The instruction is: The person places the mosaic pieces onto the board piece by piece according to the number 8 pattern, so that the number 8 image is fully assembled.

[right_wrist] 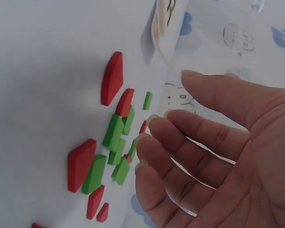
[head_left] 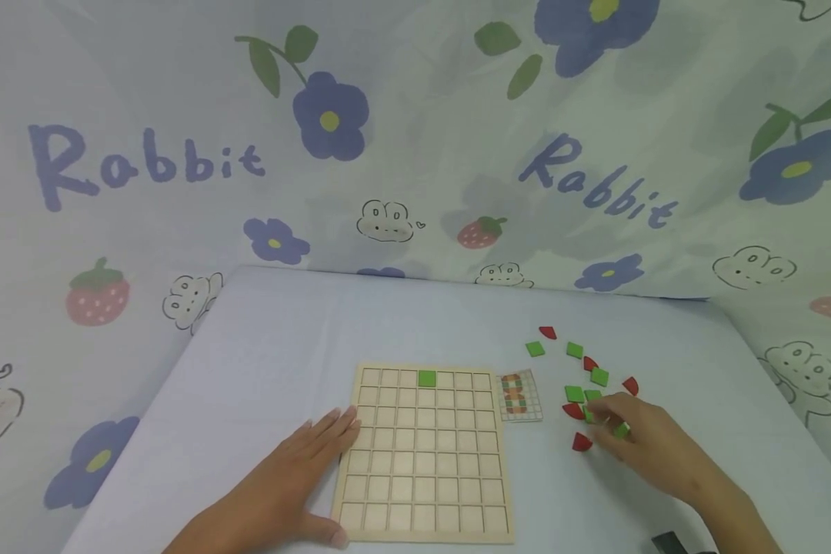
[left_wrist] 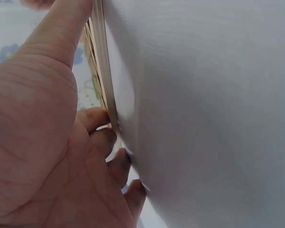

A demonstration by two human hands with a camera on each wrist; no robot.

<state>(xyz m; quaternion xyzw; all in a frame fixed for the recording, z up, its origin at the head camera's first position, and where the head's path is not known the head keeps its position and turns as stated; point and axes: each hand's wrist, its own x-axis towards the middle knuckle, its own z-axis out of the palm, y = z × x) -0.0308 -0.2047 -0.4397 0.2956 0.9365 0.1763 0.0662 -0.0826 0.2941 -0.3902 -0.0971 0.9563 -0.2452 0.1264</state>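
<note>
My left hand (head_left: 284,473) rests along the left side of a pale wooden grid board (head_left: 392,463); its fingers and thumb touch the board's edge. In the board's top row sits one green square tile (head_left: 426,378). Over a scatter of small pieces on the right hovers my right hand (head_left: 640,435), its fingers loosely bent. The right wrist view shows nothing between that thumb and the fingers. Nearest to it are green tiles (right_wrist: 114,133) and red rounded-edge pieces (right_wrist: 81,165). In the head view the hand hides part of the pile.
A pattern card (head_left: 529,385) with orange and green shapes lies against the board's right side. Farther back are a loose green tile (head_left: 535,349) and a red piece (head_left: 548,332). A dark object (head_left: 668,543) shows at the bottom right. Printed cloth (head_left: 415,138) hangs behind the white table.
</note>
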